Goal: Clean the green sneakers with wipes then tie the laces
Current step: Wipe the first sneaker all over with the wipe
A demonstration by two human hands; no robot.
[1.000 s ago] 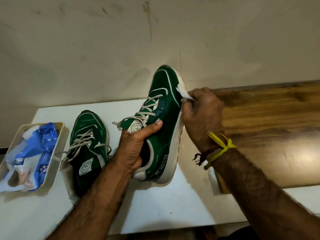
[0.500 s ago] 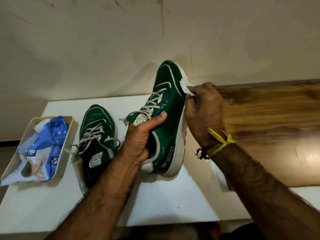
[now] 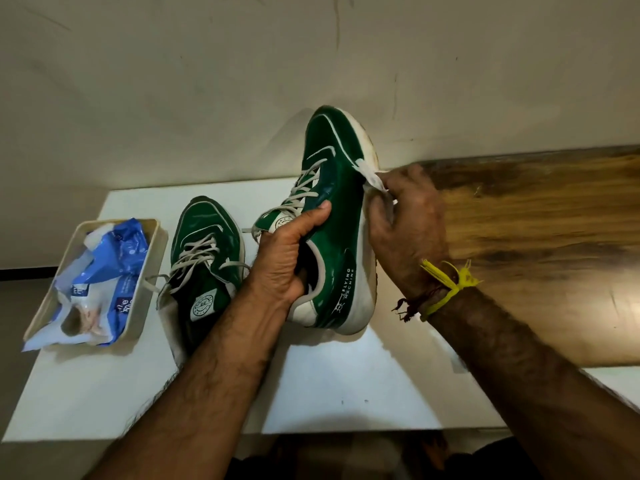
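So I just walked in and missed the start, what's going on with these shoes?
A person is cleaning a pair of green sneakers. The left hand grips one sneaker by its collar, toe raised, while the right hand pinches a white wipe against the sneaker's side near the sole. The other sneaker lies on the white table, laces loose, beside a tray holding a blue wipes pack.

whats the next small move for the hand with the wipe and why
Probably drag the wipe along the white sole edge toward the heel. The right hand pinches it against the forefoot side of the held sneaker, which the left hand grips at the collar with the toe raised. The heel end of that edge looks scuffed and lies beyond the wipe.
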